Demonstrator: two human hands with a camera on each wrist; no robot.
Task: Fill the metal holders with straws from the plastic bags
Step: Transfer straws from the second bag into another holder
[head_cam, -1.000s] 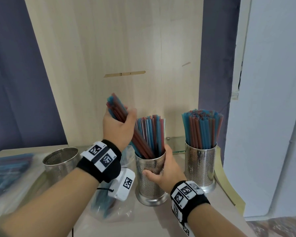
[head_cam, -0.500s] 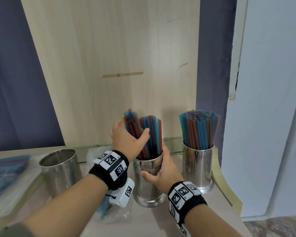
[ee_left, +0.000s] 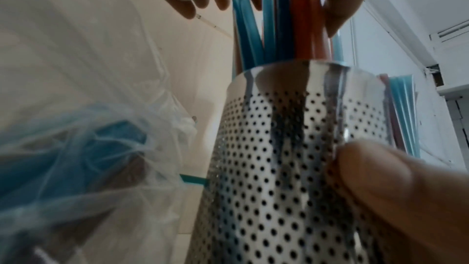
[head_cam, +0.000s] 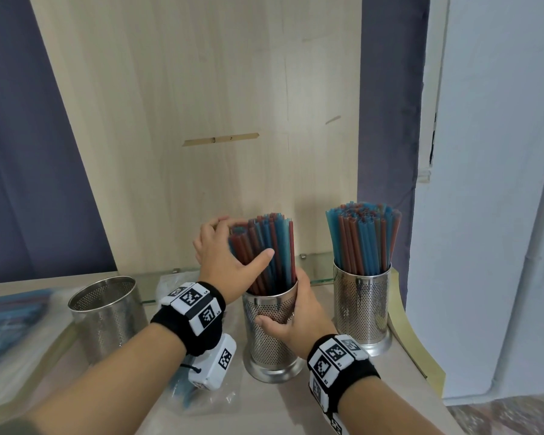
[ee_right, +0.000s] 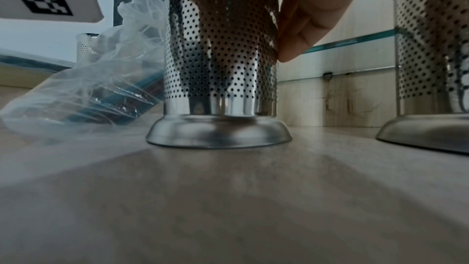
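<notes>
Straws (head_cam: 264,252) stand in the middle holder (head_cam: 269,334) at bench centre, left hand (head_cam: 225,255) wrapped round them, right hand (head_cam: 291,321) clasping the holder from 3 o'clock. Best practice: steady the holder while the bundle settles.

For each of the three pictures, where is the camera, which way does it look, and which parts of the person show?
Head: up high, looking forward and down; both forearms, left hand around straws, right hand around the middle holder.
Left wrist: low, looking up the holder; left fingers, right thumb.
Right wrist: at the tabletop, looking level at the holder's base; right fingers.
All three share the middle holder.
</notes>
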